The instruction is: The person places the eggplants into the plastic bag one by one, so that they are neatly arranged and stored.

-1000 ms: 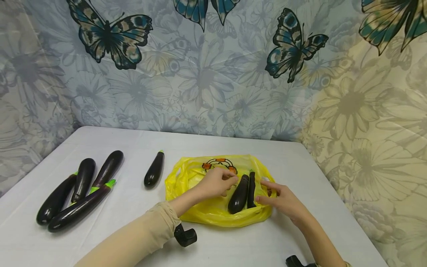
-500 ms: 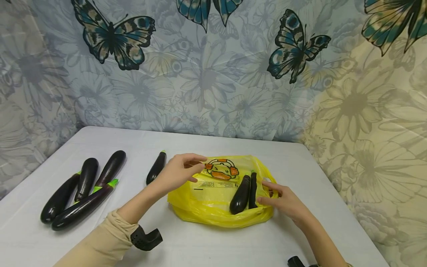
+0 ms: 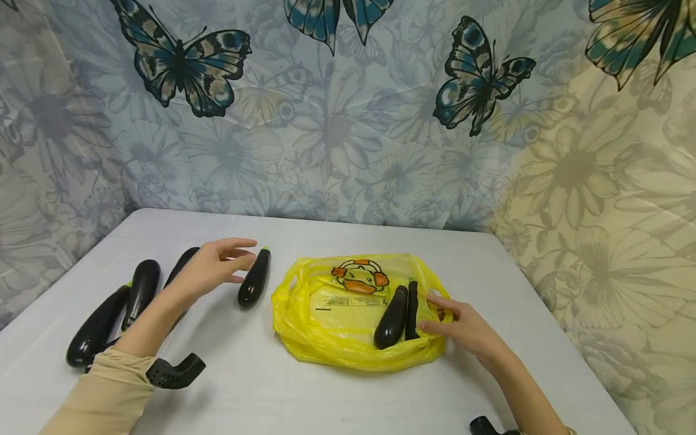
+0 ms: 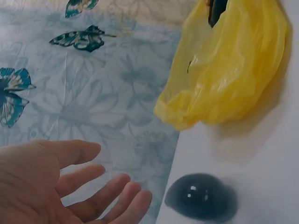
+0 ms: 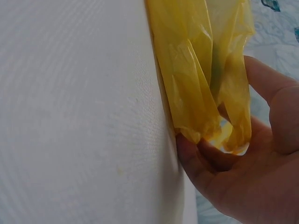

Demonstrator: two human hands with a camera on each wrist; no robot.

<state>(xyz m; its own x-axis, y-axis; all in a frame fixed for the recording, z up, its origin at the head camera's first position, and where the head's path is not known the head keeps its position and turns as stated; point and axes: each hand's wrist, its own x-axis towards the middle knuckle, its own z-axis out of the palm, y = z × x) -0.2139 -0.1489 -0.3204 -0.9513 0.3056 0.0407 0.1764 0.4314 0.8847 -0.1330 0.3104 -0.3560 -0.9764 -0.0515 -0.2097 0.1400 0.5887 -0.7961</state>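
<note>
My left hand (image 3: 217,266) is relaxed with fingers apart and holds nothing. In the head view its fingertips reach toward the neck of a lone dark eggplant (image 3: 254,281); in the left wrist view that eggplant (image 4: 203,198) lies just beyond the fingers. A yellow plastic bag (image 3: 326,344) with a duck print lies open-mouthed on the table. Two eggplants rest in it, a thick one (image 3: 390,320) and a slimmer-looking one (image 3: 411,311) partly hidden by the bag. At the bag's right edge, my right hand (image 3: 462,326) holds the plastic, its fingers curled at the handle (image 5: 233,135).
Several more eggplants (image 3: 98,326) lie in a group on the left of the white table (image 3: 326,402), partly covered by my left forearm. Butterfly-patterned cloth (image 3: 337,151) hangs behind the table's far edge.
My left hand has drawn back from over the bag and moved left to the lone eggplant, empty. My right hand has stayed at the bag's edge.
</note>
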